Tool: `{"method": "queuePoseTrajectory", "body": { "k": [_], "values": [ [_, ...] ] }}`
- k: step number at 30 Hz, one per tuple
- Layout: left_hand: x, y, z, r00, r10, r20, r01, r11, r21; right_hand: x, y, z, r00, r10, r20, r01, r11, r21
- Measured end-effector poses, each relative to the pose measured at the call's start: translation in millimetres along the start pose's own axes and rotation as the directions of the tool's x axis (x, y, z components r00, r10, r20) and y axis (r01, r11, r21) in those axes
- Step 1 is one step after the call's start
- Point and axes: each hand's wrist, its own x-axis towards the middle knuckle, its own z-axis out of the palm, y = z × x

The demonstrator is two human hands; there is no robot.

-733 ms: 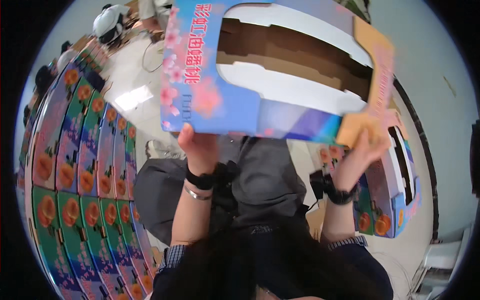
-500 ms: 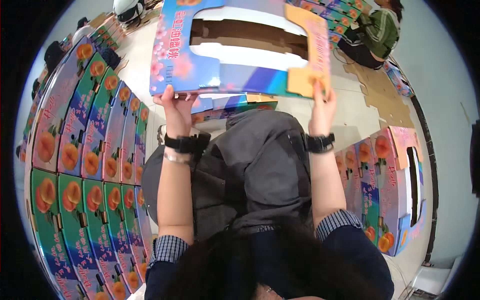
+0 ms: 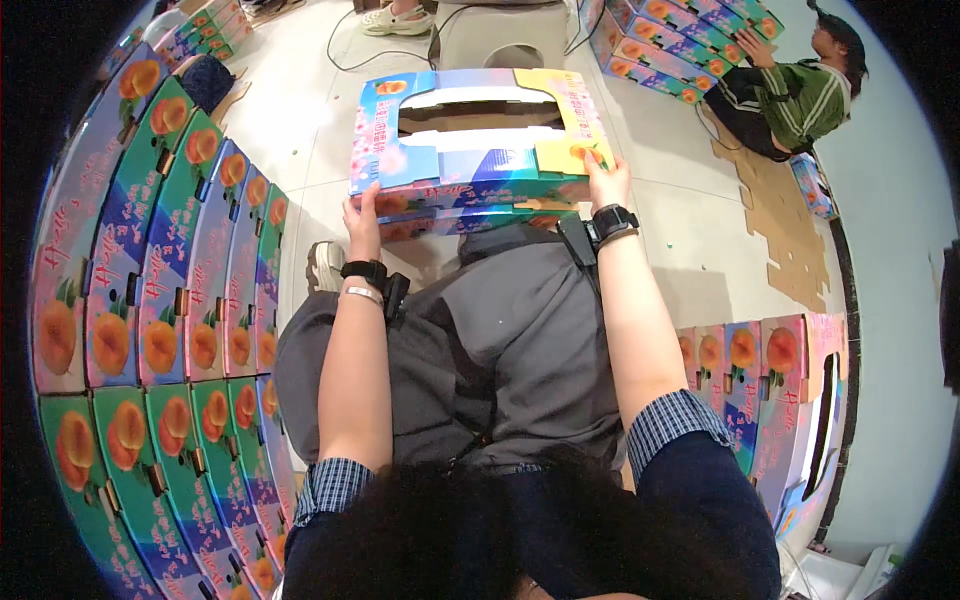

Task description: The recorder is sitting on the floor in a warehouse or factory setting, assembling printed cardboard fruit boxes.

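A colourful cardboard fruit box (image 3: pixel 480 163) with a long window in its top is between my two hands, in front of my knees. My left hand (image 3: pixel 364 214) grips its near left corner, thumb up on the edge. At the near right corner my right hand (image 3: pixel 608 184) holds it with the thumb on the yellow panel. Directly beneath is a second box (image 3: pixel 455 220) of the same print, mostly hidden; whether the two touch, I cannot tell.
Stacked fruit boxes (image 3: pixel 160 345) form a wall on my left. Another row of boxes (image 3: pixel 780 350) stands at my right. Far right, a person in a green jacket (image 3: pixel 805 105) sits beside a stack (image 3: pixel 665 45). Brown floor mats (image 3: pixel 790 235) lie near the wall; a cable (image 3: pixel 345 62) runs ahead.
The held box has gone down, away from the camera, and now sits low over the other box. Both hands have moved down with it, still gripping. My view has shifted too.
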Motion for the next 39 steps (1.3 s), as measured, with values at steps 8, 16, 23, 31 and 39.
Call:
{"method": "queuePoseTrajectory", "body": {
  "k": [8, 16, 23, 31, 39],
  "values": [
    [3, -7, -5, 0.995, -0.095, -0.027, 0.096, 0.995, 0.036, -13, -4, 0, 0.951, 0.249, 0.185, -0.265, 0.962, 0.066],
    [-3, -8, -1, 0.988, -0.14, -0.065, 0.144, 0.988, 0.057, -13, 9, 7, 0.934, 0.249, 0.258, -0.258, 0.966, -0.001],
    [4, -19, -5, 0.992, -0.116, -0.045, 0.12, 0.989, 0.087, -5, 27, 12, 0.964, 0.194, 0.183, -0.19, 0.981, -0.043],
    [5, -21, -8, 0.965, -0.064, -0.254, 0.169, 0.893, 0.418, -13, 4, -9, 0.84, 0.349, 0.414, -0.406, 0.913, 0.053],
    [-12, 2, -19, 0.88, 0.369, -0.299, -0.174, 0.836, 0.521, -82, -50, -109, 0.873, 0.257, 0.415, -0.463, 0.709, 0.533]
  ]
}}
